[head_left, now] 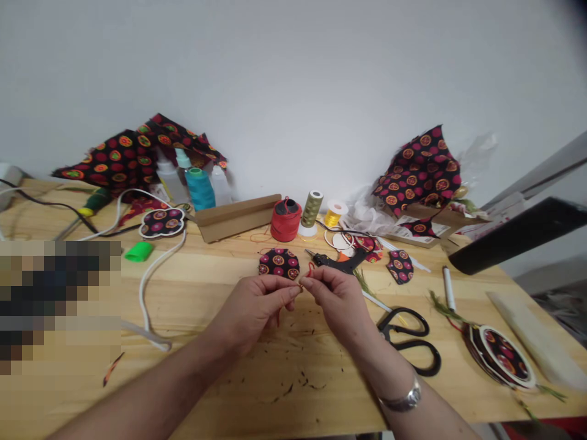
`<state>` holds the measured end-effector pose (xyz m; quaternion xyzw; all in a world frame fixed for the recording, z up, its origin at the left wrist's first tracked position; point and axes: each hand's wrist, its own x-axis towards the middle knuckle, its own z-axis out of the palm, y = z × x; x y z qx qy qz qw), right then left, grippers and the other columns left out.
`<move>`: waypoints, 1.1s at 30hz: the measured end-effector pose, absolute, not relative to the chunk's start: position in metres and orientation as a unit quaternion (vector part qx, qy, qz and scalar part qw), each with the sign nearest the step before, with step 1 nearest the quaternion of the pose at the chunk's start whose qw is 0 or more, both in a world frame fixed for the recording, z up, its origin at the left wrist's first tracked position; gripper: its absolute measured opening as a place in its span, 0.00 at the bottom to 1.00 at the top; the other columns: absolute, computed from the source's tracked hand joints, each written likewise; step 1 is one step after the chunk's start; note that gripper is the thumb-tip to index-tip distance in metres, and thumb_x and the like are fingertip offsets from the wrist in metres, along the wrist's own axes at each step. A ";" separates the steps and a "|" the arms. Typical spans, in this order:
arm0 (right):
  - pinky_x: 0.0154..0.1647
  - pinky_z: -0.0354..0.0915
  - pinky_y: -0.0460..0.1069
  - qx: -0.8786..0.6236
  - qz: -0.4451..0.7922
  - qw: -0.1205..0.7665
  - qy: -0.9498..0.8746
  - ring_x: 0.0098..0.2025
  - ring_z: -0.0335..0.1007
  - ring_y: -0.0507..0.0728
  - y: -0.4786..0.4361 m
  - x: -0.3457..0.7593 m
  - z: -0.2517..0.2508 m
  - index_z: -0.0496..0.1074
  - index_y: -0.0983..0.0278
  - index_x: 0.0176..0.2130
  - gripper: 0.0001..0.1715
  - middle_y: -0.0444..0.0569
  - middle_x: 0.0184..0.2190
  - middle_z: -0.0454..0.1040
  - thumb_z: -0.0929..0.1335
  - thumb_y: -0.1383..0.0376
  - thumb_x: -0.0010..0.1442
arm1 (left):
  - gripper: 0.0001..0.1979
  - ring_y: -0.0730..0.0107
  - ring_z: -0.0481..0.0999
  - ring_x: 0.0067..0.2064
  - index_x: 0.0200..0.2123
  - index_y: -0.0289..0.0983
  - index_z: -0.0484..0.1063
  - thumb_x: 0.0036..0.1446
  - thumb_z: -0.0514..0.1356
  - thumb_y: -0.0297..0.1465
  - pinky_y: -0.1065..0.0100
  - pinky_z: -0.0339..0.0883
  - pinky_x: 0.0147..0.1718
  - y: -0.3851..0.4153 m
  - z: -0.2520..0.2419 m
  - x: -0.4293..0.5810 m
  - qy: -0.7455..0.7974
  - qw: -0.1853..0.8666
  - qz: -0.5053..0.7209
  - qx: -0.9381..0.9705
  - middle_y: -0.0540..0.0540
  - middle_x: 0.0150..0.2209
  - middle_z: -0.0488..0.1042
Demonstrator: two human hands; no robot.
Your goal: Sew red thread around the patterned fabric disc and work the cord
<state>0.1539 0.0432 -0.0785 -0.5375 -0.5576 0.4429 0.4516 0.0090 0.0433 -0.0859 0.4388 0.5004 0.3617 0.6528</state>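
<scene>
Red cord (pixel 310 269), pinched between left hand (pixel 252 311), right hand (pixel 337 302) — fabric disc (pixel 279 263), glue gun (pixel 337 263), scissors (pixel 410 342) nearby

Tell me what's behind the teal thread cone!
Behind the teal thread cone are plastic squeeze bottles and black fabric with red circles. The cone covers part of them, so whatever sits right behind it can't be seen.

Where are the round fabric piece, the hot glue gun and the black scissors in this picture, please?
round fabric piece (pixel 279 264), head view, on its patterned face
hot glue gun (pixel 339 264), head view, on its black body
black scissors (pixel 438 365), head view, on the lower handle loop
</scene>
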 end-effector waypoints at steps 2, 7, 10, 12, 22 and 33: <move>0.22 0.53 0.43 -0.539 0.456 0.443 -0.552 0.20 0.54 0.48 0.043 0.154 -0.079 0.71 0.66 0.24 0.07 0.40 0.18 0.65 0.66 0.64 0.50 | 0.10 0.82 0.55 0.15 0.26 0.35 0.74 0.45 0.62 0.37 0.76 0.44 0.14 0.043 -0.086 0.009 0.503 0.651 0.360 0.439 0.56 0.16 0.63; 0.22 0.52 0.43 -0.536 0.458 0.425 -0.568 0.20 0.52 0.48 0.044 0.155 -0.081 0.68 0.65 0.24 0.09 0.39 0.18 0.63 0.65 0.64 0.52 | 0.10 0.82 0.56 0.16 0.25 0.35 0.73 0.45 0.62 0.37 0.76 0.45 0.14 0.043 -0.085 0.010 0.507 0.649 0.356 0.442 0.56 0.16 0.63; 0.23 0.53 0.43 -0.536 0.416 0.424 -0.600 0.22 0.54 0.48 0.044 0.156 -0.082 0.67 0.65 0.23 0.10 0.40 0.19 0.64 0.64 0.64 0.54 | 0.10 0.81 0.56 0.16 0.24 0.36 0.74 0.45 0.62 0.37 0.76 0.46 0.15 0.043 -0.082 0.010 0.506 0.640 0.362 0.451 0.55 0.17 0.65; 0.24 0.53 0.43 -0.544 0.384 0.423 -0.615 0.23 0.55 0.49 0.045 0.157 -0.082 0.66 0.65 0.22 0.11 0.41 0.19 0.63 0.64 0.64 0.54 | 0.10 0.81 0.57 0.17 0.24 0.36 0.75 0.46 0.61 0.37 0.75 0.48 0.15 0.043 -0.080 0.010 0.510 0.625 0.364 0.466 0.54 0.19 0.69; 0.27 0.55 0.45 -0.571 0.285 0.426 -0.641 0.25 0.60 0.51 0.047 0.161 -0.084 0.68 0.64 0.23 0.11 0.43 0.20 0.66 0.65 0.64 0.54 | 0.05 0.68 0.73 0.35 0.27 0.39 0.77 0.46 0.62 0.32 0.71 0.62 0.32 0.044 -0.075 0.009 0.518 0.574 0.425 0.470 0.48 0.35 0.79; 0.28 0.58 0.44 -0.556 0.358 0.449 -0.601 0.25 0.62 0.51 0.045 0.159 -0.082 0.70 0.64 0.23 0.10 0.43 0.20 0.70 0.66 0.65 0.53 | 0.09 0.77 0.59 0.18 0.28 0.37 0.75 0.48 0.59 0.36 0.74 0.49 0.17 0.038 -0.083 0.012 0.494 0.601 0.320 0.541 0.55 0.15 0.64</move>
